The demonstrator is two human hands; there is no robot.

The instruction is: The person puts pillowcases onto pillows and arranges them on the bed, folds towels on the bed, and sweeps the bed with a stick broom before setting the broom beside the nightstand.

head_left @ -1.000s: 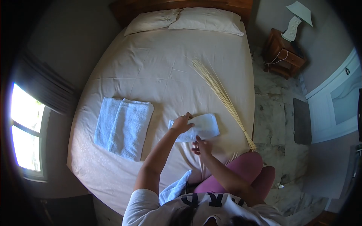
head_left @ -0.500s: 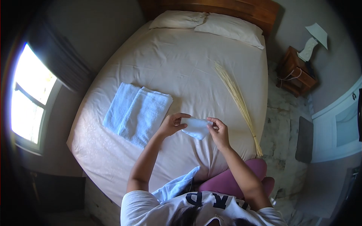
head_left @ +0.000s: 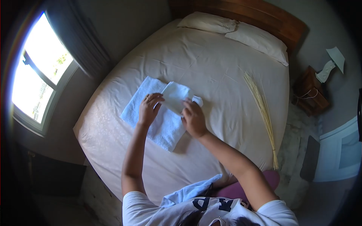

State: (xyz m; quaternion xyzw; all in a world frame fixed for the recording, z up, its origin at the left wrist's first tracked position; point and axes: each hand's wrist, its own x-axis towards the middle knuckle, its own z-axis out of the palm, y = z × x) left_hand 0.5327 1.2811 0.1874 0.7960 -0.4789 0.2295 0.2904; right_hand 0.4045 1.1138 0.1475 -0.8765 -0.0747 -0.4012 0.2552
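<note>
Bed (head_left: 233, 128), one, broad, before me; fitted with a beige sheet (head_left: 215, 60), creased. Upon it, far end: two pillows (head_left: 260, 40), beige, side by side, the right-hand one nearer me. Left of middle: pale-blue towelling (head_left: 167, 133), folded flat. Right side: bundle of straw-coloured stalks (head_left: 262, 109), lengthwise, tied toward its near end, loose tips far. Near edge: pale-blue cloth (head_left: 192, 190), rumpled, beside my lap; whether on sheet or lap, I cannot tell.
</note>
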